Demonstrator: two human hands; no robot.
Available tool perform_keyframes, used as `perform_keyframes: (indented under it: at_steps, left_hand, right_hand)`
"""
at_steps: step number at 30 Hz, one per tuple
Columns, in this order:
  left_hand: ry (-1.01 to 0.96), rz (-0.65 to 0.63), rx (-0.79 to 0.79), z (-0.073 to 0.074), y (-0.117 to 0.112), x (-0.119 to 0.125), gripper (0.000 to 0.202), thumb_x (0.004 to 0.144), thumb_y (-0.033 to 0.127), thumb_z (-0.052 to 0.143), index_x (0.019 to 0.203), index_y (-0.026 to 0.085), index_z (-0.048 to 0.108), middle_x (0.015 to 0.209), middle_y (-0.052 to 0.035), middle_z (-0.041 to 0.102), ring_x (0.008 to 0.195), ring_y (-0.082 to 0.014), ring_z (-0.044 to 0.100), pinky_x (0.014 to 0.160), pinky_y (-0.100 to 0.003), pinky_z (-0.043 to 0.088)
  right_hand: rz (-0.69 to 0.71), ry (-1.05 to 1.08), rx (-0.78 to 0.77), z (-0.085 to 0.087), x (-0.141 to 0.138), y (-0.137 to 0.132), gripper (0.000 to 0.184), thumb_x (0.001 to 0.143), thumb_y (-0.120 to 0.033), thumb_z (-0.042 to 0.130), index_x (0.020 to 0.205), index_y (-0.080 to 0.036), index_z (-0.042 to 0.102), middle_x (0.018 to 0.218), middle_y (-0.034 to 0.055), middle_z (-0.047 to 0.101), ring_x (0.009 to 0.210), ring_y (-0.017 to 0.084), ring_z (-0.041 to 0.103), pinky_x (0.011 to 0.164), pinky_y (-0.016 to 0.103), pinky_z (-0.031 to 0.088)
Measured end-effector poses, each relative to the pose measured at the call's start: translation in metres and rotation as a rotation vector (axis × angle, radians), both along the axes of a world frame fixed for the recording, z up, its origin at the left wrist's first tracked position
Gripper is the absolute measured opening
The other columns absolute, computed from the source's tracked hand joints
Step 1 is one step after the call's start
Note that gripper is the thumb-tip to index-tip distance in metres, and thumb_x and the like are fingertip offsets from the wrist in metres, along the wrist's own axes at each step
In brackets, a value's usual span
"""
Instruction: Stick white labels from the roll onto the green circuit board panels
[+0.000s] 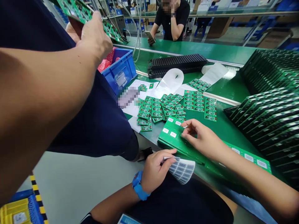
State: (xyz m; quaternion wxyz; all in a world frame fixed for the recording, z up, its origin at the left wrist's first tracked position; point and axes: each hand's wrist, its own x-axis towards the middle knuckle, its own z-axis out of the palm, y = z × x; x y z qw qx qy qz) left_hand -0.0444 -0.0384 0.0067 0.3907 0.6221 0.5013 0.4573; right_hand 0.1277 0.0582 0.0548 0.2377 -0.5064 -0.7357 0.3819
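Note:
My left hand (pixel 157 169), a blue watch on its wrist, grips a curled sheet of printed labels (pixel 183 169) above my lap. My right hand (pixel 198 135) is over a green circuit board panel (pixel 177 141) at the table edge. Its thumb and index fingertips are bent and slightly apart. Beneath the index fingertip a small white label partly shows. Several white labels (pixel 173 134) are stuck on the panel, in rows at its left end. More labels lie near its right end, beyond my forearm.
Small circuit boards (pixel 171 105) are piled behind the panel. Black racks of upright boards (pixel 268 121) stand at right. A blue bin (pixel 120 73) holds red packaging. Close at left, a co-worker's arm (pixel 53 84) holds a board (pixel 74 11). Another person (pixel 173 21) sits opposite with a phone.

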Motion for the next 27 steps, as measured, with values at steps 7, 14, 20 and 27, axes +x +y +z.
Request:
perform_keyframes:
  at_steps: [7,14,20,27]
  left_hand:
    - [-0.081,-0.035,-0.276,0.012,-0.007,-0.005,0.026,0.095,0.027,0.035,0.098,0.018,0.060,0.086,-0.0027,0.061,0.078,-0.0131,0.056,0.071,-0.023,0.044]
    - [-0.123,-0.107,-0.385,0.022,-0.004,-0.012,0.026,0.092,0.025,0.039,0.105,0.019,0.061,0.096,-0.0057,0.062,0.089,-0.0166,0.059,0.078,-0.025,0.048]
    - [-0.355,0.079,-0.500,0.018,0.006,0.005,0.012,0.079,0.022,0.059,0.084,0.013,0.064,0.073,-0.0041,0.068,0.070,-0.0157,0.064,0.064,-0.024,0.053]
    - [-0.262,0.046,-0.402,0.017,0.002,0.015,0.017,0.081,0.027,0.058,0.070,0.014,0.059,0.061,0.0020,0.056,0.055,-0.0078,0.051,0.052,-0.017,0.043]
  right_hand:
    - [-0.061,0.110,-0.248,-0.011,-0.002,0.000,0.023,0.076,-0.014,0.050,0.097,-0.020,0.045,0.076,0.0003,0.062,0.069,0.017,0.059,0.064,0.030,0.046]
    - [0.041,-0.140,0.192,-0.014,-0.003,-0.013,0.009,0.078,-0.012,0.050,0.080,-0.021,0.048,0.076,0.0021,0.057,0.072,0.020,0.055,0.065,0.033,0.043]
    - [0.070,0.000,0.261,0.007,0.009,-0.033,0.012,0.088,-0.019,0.048,0.096,-0.021,0.057,0.105,0.0082,0.053,0.087,0.020,0.056,0.075,0.033,0.046]
    - [0.068,0.121,-0.202,0.025,0.008,-0.048,0.013,0.081,-0.029,0.059,0.071,-0.020,0.062,0.071,0.0000,0.061,0.069,0.016,0.058,0.063,0.026,0.045]
